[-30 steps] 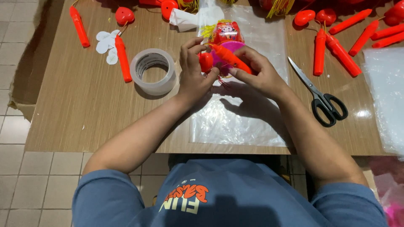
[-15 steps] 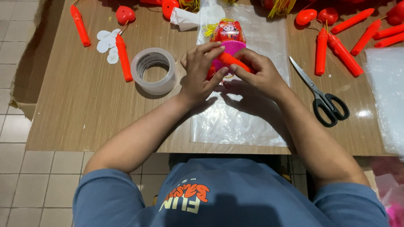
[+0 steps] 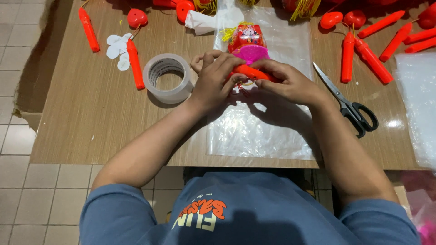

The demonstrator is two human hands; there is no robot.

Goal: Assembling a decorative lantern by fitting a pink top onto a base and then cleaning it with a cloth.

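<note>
My left hand and my right hand meet over a clear plastic sheet on a wooden table. Both grip an orange-red firecracker-shaped stick lying crosswise between them. Thin red threads hang below it. Just beyond the hands sits a red and pink ornament with yellow tassels. A roll of clear tape lies close to my left hand. Black-handled scissors lie close to my right wrist.
Loose red sticks and red heart shapes lie along the table's far side, several more sticks at the right. White paper cutouts sit at the left. Another plastic sheet covers the right edge. Tiled floor lies to the left.
The red stick has been turned from slanting to lying level between the hands, and both hands have closed tighter around it, lower toward the plastic sheet.
</note>
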